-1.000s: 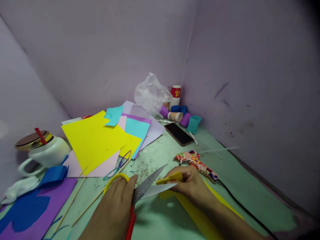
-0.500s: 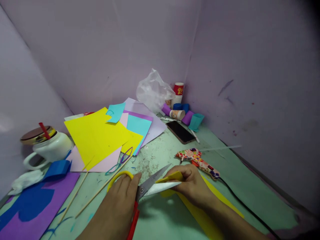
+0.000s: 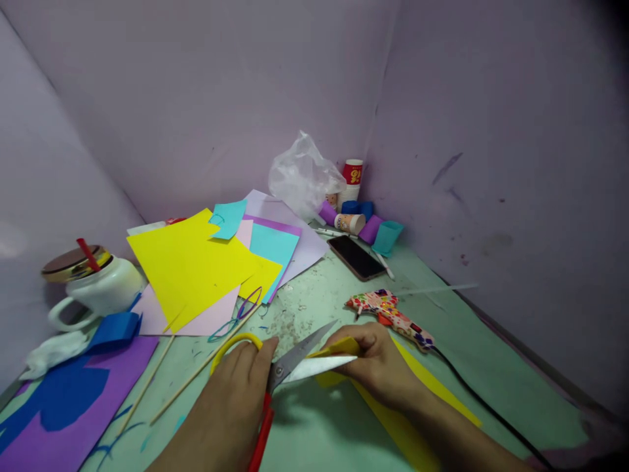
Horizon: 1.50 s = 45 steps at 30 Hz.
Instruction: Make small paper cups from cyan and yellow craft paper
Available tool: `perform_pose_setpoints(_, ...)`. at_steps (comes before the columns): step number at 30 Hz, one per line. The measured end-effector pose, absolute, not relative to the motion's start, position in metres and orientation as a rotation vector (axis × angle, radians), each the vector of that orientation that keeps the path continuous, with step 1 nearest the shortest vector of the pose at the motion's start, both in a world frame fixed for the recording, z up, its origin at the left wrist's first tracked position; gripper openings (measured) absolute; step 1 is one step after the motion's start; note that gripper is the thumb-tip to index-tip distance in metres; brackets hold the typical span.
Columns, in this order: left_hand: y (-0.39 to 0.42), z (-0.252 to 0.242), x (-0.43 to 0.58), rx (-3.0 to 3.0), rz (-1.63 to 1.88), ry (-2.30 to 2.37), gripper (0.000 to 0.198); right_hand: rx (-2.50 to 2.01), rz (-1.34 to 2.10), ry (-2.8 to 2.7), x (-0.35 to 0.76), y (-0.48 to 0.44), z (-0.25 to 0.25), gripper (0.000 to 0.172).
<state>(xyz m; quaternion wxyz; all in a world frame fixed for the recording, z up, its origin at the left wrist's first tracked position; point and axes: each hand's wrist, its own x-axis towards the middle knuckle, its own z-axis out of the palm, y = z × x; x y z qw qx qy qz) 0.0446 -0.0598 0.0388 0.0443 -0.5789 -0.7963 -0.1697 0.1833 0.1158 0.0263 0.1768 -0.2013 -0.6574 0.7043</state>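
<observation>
My left hand (image 3: 236, 390) is closed around the scissors (image 3: 279, 371), which have one yellow and one red handle. Their blades are spread apart and point right. Between the blades sits the edge of a small folded piece of yellow paper (image 3: 339, 347), pinched in the fingers of my right hand (image 3: 376, 360). Under my right hand and forearm lies a larger yellow sheet (image 3: 442, 387), partly hidden by the arm. A floral-patterned glue gun (image 3: 376, 301) rests just beyond my right hand.
A phone (image 3: 356, 257), a clear plastic bag (image 3: 304, 177) and several paper cups (image 3: 350, 223) stand toward the back. Coloured sheets (image 3: 191, 269) overlap left of centre. Two thin wooden sticks (image 3: 196, 373), blue and purple paper (image 3: 130, 406) and a white mug (image 3: 111, 288) are at left.
Hardly anything differs. The view has shifted very slightly, while both hands, the scissors and the yellow paper keep nearly the same position.
</observation>
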Motion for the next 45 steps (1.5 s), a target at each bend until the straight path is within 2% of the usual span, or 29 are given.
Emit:
perform_pose_setpoints(4, -0.060, 0.043, 0.043, -1.789, -0.318, -2.507, 0.052, -0.535, 2.004, -1.856, 0.184, 0.114, 0.027, 0.011)
perform_pose_setpoints(12, -0.069, 0.037, 0.038, -1.887, 0.006, -2.210, 0.056, -0.494, 2.028, -1.798, 0.184, 0.113, 0.030, 0.006)
perform_pose_setpoints(41, -0.071, 0.035, 0.026, -1.985, 0.061, -2.189, 0.056, -0.432, 2.005, -1.703, 0.181, 0.109, 0.023, 0.005)
perform_pose_setpoints(45, -0.072, 0.035, 0.026, -1.999, 0.052, -2.204, 0.057, -0.431, 2.012, -1.699, 0.181, 0.109, 0.024, 0.010)
